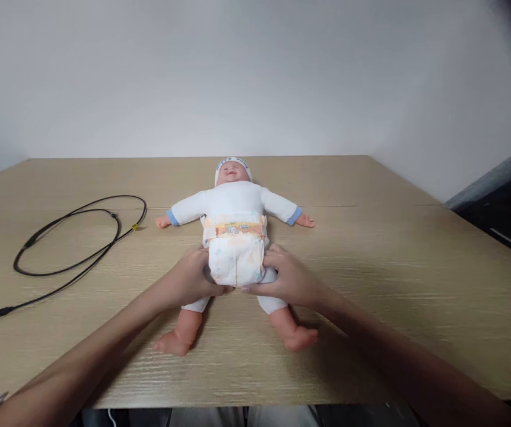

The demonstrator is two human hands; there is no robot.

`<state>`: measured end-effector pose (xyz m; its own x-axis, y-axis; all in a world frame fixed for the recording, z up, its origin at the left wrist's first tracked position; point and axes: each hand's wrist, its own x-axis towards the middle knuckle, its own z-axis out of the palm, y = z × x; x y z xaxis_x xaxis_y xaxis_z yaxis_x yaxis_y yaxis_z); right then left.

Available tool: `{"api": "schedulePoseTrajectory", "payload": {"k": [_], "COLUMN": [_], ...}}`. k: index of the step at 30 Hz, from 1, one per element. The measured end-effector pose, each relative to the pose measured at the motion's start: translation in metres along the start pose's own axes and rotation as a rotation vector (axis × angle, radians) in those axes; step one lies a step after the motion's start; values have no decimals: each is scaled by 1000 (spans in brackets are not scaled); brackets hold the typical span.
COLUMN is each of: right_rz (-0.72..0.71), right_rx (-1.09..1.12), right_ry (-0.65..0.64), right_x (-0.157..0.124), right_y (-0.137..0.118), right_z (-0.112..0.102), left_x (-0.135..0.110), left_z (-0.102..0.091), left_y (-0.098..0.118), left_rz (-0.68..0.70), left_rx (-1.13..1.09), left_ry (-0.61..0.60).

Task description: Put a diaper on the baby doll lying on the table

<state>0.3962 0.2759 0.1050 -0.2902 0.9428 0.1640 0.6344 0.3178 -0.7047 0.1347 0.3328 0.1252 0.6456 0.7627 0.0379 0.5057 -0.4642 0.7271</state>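
On its back on the table lies a baby doll (232, 196) in a white suit with blue cuffs and a white printed cap, arms spread and feet toward me. A white diaper (237, 255) with an orange printed waistband is wrapped around its hips. My left hand (190, 276) grips the diaper's left edge at the leg opening, fingers curled behind it. My right hand (288, 276) does the same at the right edge. Both thumbs lie near the diaper's lower end, between the doll's legs. Some fingertips are hidden behind the diaper and the legs.
A black cable (99, 255) lies loosely coiled on the left of the wooden table (393, 284); a small yellow tag hangs on it. The pale wall (219, 77) rises behind the table's far edge. A dark object (504, 196) stands at the far right.
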Motion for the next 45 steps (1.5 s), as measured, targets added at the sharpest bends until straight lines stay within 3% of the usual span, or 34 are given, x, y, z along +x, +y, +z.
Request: {"api": "schedulePoseTrajectory", "payload": {"k": [10, 15, 23, 32, 45], "right_rz": [-3, -3, 46, 116, 148], "right_rx": [149, 178, 177, 230, 202], "right_ry": [13, 9, 8, 71, 78], "right_x": [0, 0, -2, -3, -4], "right_y": [-8, -7, -4, -11, -12], "right_z": [-3, -5, -4, 2, 4], "left_x": [-5, -6, -9, -8, -9], "left_z": [-3, -5, -15, -16, 7], "left_y": [-1, -3, -8, -7, -2], "left_rz": [43, -2, -18, -44, -113], "left_rx": [-111, -112, -307, -335, -111], "left_ry": [-10, -17, -154, -148, 86]}}
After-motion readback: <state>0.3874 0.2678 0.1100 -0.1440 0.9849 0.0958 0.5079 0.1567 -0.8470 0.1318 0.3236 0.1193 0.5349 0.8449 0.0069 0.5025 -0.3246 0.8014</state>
